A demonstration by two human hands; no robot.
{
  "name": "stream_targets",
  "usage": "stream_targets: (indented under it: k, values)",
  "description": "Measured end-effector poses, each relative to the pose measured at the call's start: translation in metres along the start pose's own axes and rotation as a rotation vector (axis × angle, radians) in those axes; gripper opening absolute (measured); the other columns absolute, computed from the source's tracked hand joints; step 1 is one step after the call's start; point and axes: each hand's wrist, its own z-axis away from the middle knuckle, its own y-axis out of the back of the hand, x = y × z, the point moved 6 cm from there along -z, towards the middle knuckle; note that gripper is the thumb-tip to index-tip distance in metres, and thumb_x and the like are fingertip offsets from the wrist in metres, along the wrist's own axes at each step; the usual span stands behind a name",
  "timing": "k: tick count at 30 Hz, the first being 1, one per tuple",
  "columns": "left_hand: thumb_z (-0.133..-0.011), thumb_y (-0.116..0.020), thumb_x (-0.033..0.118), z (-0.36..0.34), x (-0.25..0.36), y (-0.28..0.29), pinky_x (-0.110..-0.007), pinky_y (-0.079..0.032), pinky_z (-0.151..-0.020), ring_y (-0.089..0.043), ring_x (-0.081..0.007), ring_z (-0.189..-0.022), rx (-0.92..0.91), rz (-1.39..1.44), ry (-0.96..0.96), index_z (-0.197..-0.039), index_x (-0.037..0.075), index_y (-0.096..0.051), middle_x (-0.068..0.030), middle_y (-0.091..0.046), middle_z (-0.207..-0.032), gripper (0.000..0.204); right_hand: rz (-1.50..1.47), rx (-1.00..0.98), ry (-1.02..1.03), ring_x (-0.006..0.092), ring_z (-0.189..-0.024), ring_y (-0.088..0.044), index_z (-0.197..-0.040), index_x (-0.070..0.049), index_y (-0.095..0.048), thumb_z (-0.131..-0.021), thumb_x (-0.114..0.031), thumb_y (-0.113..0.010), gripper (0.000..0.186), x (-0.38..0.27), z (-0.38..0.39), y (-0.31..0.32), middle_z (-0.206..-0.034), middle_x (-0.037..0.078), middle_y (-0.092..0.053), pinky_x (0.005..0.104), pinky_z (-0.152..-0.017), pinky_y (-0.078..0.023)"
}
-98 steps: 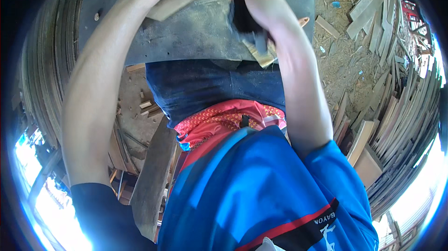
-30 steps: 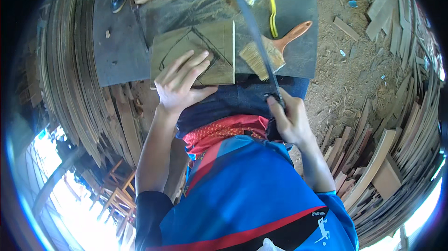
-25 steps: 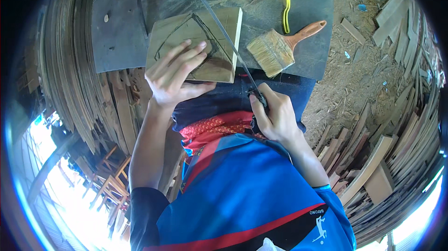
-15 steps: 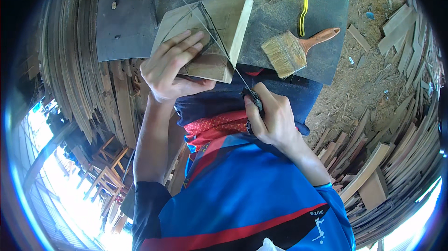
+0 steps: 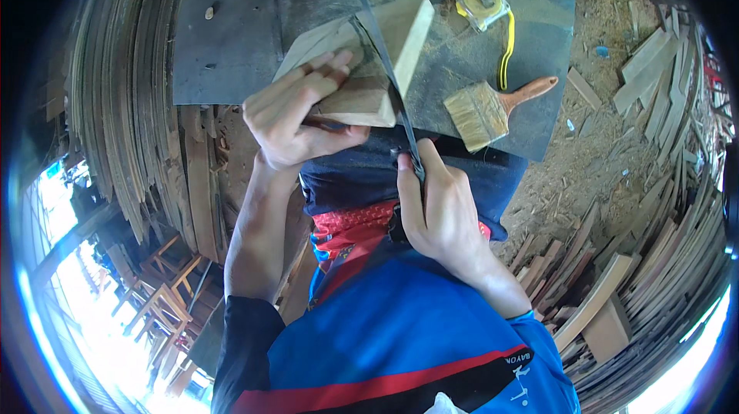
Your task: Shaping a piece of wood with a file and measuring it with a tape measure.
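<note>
The left hand is gripping a thick, light-brown wooden block, with its fingers lying over the face that is bearing dark drawn lines and its thumb pressing along the near edge. This wooden block is sitting at the near edge of a dark, dusty flat table, partly reaching out above the person's lap. The right hand is closing firmly around the lower end of a long, narrow, grey metal saw. Its blade is crossing the right part of the wooden block; whether it is touching the wood, I cannot tell. To the right, a wide brush with pale bristles and a reddish-brown handle is lying on the table, and beyond it a yellow and silver tape measure is resting with its yellow strap hanging toward the brush.
</note>
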Motion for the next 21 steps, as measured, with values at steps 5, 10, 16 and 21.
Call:
stream_targets:
  k: [5,10,16,21]
  values:
    - [-0.07,-0.089,0.035,0.007,0.008,-0.006,-0.032,-0.065,-0.077,-0.08,-0.0258,-0.093,-0.011,-0.043,0.014,-0.089,0.007,-0.073,-0.0059,-0.081,-0.1,0.038,0.041,0.106,-0.065,0.0465,-0.057,-0.06,-0.096,0.002,-0.05,-0.1,-0.005,-0.06,0.014,0.015,0.012,-0.006,-0.065,0.025,-0.056,0.0512,-0.052,-0.044]
    - [-0.073,-0.089,0.043,0.017,0.014,-0.016,-0.031,-0.064,-0.074,-0.079,-0.0258,-0.095,-0.049,-0.068,-0.009,-0.088,0.008,-0.074,-0.0046,-0.081,-0.1,0.041,0.056,0.096,-0.028,0.0448,-0.057,-0.061,-0.103,0.005,-0.055,-0.097,-0.001,-0.062,0.011,0.047,0.024,-0.011,-0.066,0.023,-0.057,0.05,-0.051,-0.046]
    - [-0.07,-0.087,0.056,0.03,0.012,-0.02,-0.03,-0.063,-0.075,-0.079,-0.0276,-0.098,-0.092,-0.032,0.029,-0.09,0.006,-0.076,-0.0055,-0.081,-0.099,0.055,0.028,0.128,0.054,0.0407,-0.054,-0.06,-0.099,0.008,-0.056,-0.092,0.006,-0.063,0.011,0.052,0.034,-0.022,-0.075,0.023,-0.057,0.048,-0.048,-0.046]
    - [-0.069,-0.085,0.058,0.032,0.013,-0.021,-0.03,-0.064,-0.078,-0.079,-0.0289,-0.099,-0.146,-0.044,0.027,-0.093,0.006,-0.077,-0.006,-0.081,-0.099,0.058,0.025,0.126,0.105,0.0358,-0.052,-0.057,-0.098,0.013,-0.055,-0.085,0.008,-0.068,0.019,0.062,0.043,-0.036,-0.093,0.024,-0.058,0.0452,-0.042,-0.044]
